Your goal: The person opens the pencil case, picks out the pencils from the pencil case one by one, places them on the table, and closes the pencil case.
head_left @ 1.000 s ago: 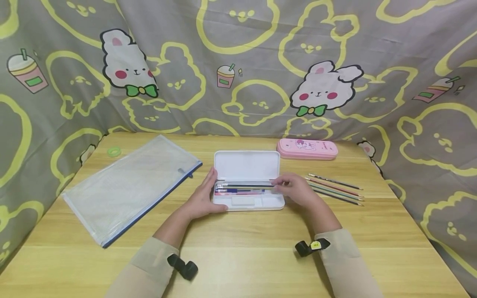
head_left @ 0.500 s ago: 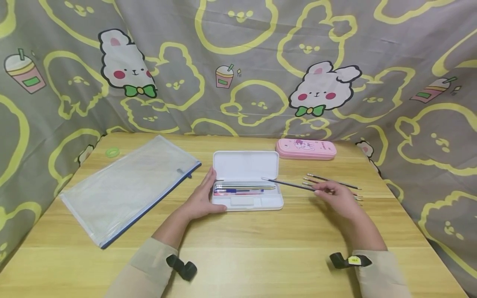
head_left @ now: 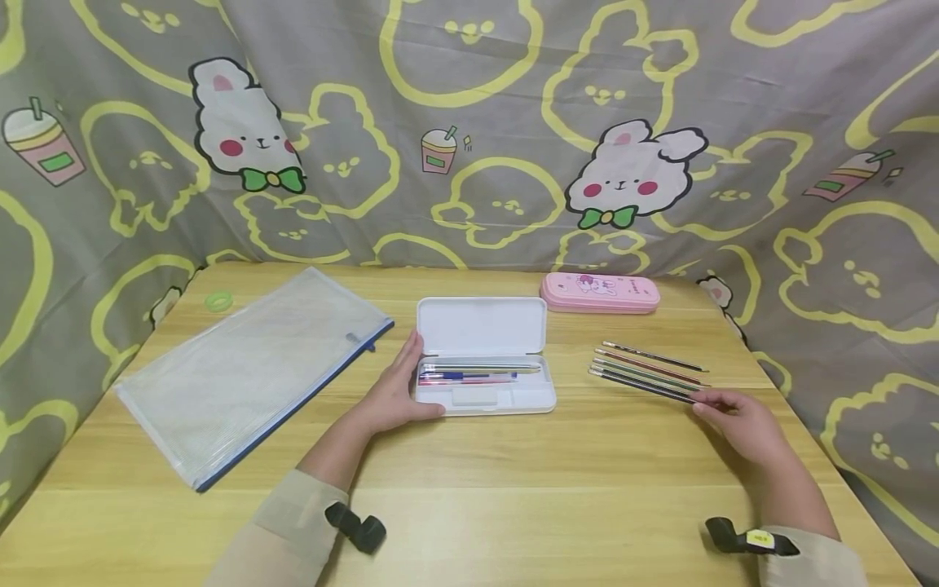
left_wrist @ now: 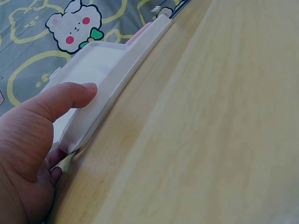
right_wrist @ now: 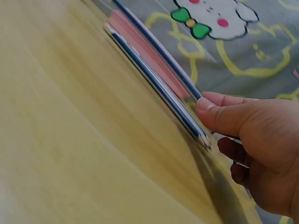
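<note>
An open white pencil case point(head_left: 482, 326) stands mid-table, lid raised. Inside lie a light-coloured pencil point(head_left: 513, 368), a blue pen point(head_left: 462, 376), a red pen point(head_left: 477, 381) and a white eraser point(head_left: 474, 396). My left hand point(head_left: 389, 395) grips its left end, with the thumb point(left_wrist: 77, 95) over the front rim and fingers partly hidden behind the side. Off to the right, my right hand point(head_left: 748, 428) pinches a dark blue pencil point(right_wrist: 159, 51) near one end between thumb and fingers. In the right wrist view that pencil is raised above several pencils point(right_wrist: 156, 84) lying side by side on the table.
A pink pencil case point(head_left: 601, 293), closed, lies at the back right. To the left is a clear zip pouch point(head_left: 257, 379) with a blue edge, and a green tape roll point(head_left: 218, 301) sits behind it. Patterned cloth point(head_left: 506, 122) hangs along the table's back and sides.
My right hand has taken the dark blue pencil out of the white pencil case and carried it right, to beside the row of pencils. The left hand stays on the case.
</note>
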Demonstrator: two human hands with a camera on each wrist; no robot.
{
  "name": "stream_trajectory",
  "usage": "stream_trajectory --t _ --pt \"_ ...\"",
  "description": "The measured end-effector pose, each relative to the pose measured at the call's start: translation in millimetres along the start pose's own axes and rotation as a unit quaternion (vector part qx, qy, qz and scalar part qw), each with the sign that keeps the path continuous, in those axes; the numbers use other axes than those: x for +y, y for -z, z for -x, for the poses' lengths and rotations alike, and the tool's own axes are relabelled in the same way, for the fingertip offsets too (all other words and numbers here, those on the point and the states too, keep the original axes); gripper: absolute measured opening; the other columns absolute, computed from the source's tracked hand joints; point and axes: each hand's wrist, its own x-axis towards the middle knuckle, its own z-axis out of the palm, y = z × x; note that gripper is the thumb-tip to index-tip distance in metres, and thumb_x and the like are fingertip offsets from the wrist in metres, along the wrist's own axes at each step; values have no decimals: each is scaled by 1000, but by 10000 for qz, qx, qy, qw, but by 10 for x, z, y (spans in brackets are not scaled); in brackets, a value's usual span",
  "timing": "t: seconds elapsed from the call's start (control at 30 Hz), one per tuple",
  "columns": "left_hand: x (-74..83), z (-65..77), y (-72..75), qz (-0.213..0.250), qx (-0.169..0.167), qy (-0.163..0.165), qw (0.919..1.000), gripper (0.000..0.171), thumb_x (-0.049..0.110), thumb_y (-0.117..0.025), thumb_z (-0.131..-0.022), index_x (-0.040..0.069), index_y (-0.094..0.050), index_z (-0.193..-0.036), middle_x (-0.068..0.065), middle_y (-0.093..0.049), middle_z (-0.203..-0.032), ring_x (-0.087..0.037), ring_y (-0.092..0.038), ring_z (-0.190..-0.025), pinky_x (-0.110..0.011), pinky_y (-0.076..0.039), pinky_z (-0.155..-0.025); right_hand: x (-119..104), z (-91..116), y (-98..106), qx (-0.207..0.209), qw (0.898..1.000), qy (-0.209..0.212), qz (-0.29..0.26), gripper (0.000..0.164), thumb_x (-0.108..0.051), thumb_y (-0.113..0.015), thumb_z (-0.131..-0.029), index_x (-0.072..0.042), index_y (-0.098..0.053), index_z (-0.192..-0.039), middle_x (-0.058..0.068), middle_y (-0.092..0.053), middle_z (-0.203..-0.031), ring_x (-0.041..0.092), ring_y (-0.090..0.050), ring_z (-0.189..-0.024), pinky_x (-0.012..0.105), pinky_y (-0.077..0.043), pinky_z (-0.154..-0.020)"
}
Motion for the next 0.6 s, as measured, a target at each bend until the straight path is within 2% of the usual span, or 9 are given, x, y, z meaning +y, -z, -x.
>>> stream_trajectory --t 0.1,0.13,0.23,0.27,0.33,0.37,0.43,0.6 --pt "1 1 1 -1 -13 8 10000 124 35 -85 -71 7 -1 -158 -8 9 -166 -36 0 -152 -56 -10 -122 93 23 9 -11 10000 -87 -47 38 -34 -65 -94 0 -70 -112 -38 -52 -89 -20 -44 -81 11 -41 -68" --pt "0 2 2 -8 -21 7 10000 124 35 -85 -71 7 -1 -158 -8 9 -166 -37 0 -152 -56 -10 -122 110 25 11 -40 9999 -128 -16 40 -35 -65 -94 0 -70 -112 -35 -55 -92 -23 -42 -81 12 -40 -69" --pt "-4 3 5 -15 -28 14 10000 124 36 -85 -71 7 -1 -158 -8 9 -166 -37 1 -152 -56 -10 -122 123 21 6 -175 9994 -249 153 43 -39 -62 -95 -2 -69 -115 -11 -70 -107 -18 -44 -90 21 -42 -78" --pt "-1 3 6 -11 -30 19 10000 124 36 -85 -71 7 -1 -158 -8 9 -166 -36 1 -152 -56 -10 -122 121 18 3 -232 9991 -298 207 44 -40 -61 -96 -2 -69 -116 2 -71 -114 -11 -49 -94 26 -43 -82" --pt "4 5 9 -10 -33 14 10000 124 35 -85 -71 7 -1 -158 -8 9 -166 -36 1 -153 -56 -10 -122 124 10 -6 -337 9982 -393 306 46 -42 -58 -97 -2 -68 -118 25 -62 -126 6 -55 -102 37 -44 -86" --pt "5 6 9 -7 -29 7 10000 124 35 -85 -71 7 -1 -158 -8 9 -166 -36 1 -152 -56 -10 -122 128 5 -11 -369 9979 -416 330 47 -42 -58 -97 -2 -67 -119 27 -60 -129 15 -56 -105 41 -43 -87" --pt "8 8 9 -9 -27 26 10000 124 35 -85 -71 7 -1 -158 -7 9 -167 -35 1 -153 -55 -10 -123 138 -3 -18 -405 9976 -429 364 47 -42 -57 -97 -1 -67 -119 27 -60 -129 23 -56 -106 42 -44 -86" --pt "-1 1 7 -1 -15 13 10000 124 33 -85 -70 7 -1 -158 -6 9 -166 -34 1 -153 -54 -9 -123 149 -14 -20 -449 9971 -396 462 45 -41 -57 -97 -3 -68 -119 25 -62 -124 15 -56 -99 34 -42 -81"
